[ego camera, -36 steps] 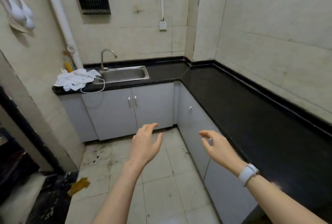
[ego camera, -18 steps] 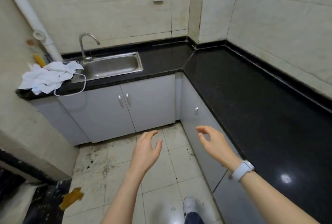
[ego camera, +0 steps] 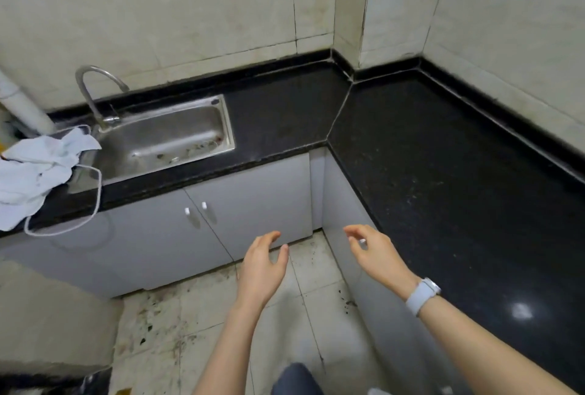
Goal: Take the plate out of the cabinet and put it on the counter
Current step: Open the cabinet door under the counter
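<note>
No plate is visible. Grey cabinet doors [ego camera: 253, 204] under the sink are closed, with two small white handles [ego camera: 195, 208] side by side. Another grey cabinet front [ego camera: 343, 214] runs under the right counter, and its small white handle shows just past my right fingers. The black speckled counter [ego camera: 443, 173] forms an L along the back and right walls. My left hand [ego camera: 261, 268] is held out over the floor, fingers apart, holding nothing. My right hand [ego camera: 375, 252], with a white wristband, hovers open close to the right cabinet front.
A steel sink [ego camera: 164, 138] with a curved tap [ego camera: 95, 90] is set in the back counter. A crumpled white cloth [ego camera: 38, 169] and a white cord [ego camera: 91, 204] hang at the counter's left end. The tiled floor [ego camera: 316, 299] is stained. A low ledge [ego camera: 47, 315] stands at the left.
The view has tilted down and moved closer to the corner cabinets. Both hands stay open and have advanced toward the cabinet fronts.
</note>
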A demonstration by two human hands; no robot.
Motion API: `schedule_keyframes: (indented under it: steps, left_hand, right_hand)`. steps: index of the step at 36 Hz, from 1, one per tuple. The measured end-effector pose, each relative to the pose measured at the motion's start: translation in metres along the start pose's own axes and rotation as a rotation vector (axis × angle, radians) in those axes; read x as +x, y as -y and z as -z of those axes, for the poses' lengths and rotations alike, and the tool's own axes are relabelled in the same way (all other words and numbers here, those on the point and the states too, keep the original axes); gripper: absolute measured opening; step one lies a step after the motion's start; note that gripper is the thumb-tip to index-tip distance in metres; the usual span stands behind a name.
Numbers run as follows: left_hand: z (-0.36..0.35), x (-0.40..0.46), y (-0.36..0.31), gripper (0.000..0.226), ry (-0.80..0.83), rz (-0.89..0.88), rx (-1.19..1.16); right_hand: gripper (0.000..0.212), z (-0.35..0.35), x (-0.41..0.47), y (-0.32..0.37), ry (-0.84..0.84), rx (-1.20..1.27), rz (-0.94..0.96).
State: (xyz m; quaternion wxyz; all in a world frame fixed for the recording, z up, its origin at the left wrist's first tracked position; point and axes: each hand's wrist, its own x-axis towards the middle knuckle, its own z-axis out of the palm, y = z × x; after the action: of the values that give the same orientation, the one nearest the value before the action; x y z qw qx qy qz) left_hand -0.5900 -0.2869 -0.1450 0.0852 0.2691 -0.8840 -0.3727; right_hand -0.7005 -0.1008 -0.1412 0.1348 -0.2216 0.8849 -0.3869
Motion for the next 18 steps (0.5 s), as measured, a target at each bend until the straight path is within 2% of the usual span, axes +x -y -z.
schedule_keyframes:
  steps: [8, 13, 18]
  left_hand:
    - [-0.038, 0.15, 0.001, 0.037, 0.273, -0.147, 0.0]
    - [-0.064, 0.233, -0.002, 0.036, 0.566, -0.331, 0.05]
    - [-0.093, 0.281, -0.004, 0.035, 0.782, -0.471, 0.115]
  right_hand:
    - [0.027, -0.02, 0.093, -0.027, -0.151, -0.023, -0.222]
    - [0.029, -0.041, 0.125, -0.032, -0.306, -0.07, -0.467]
    - [0.031, -0.068, 0.127, -0.03, -0.46, -0.049, -0.752]
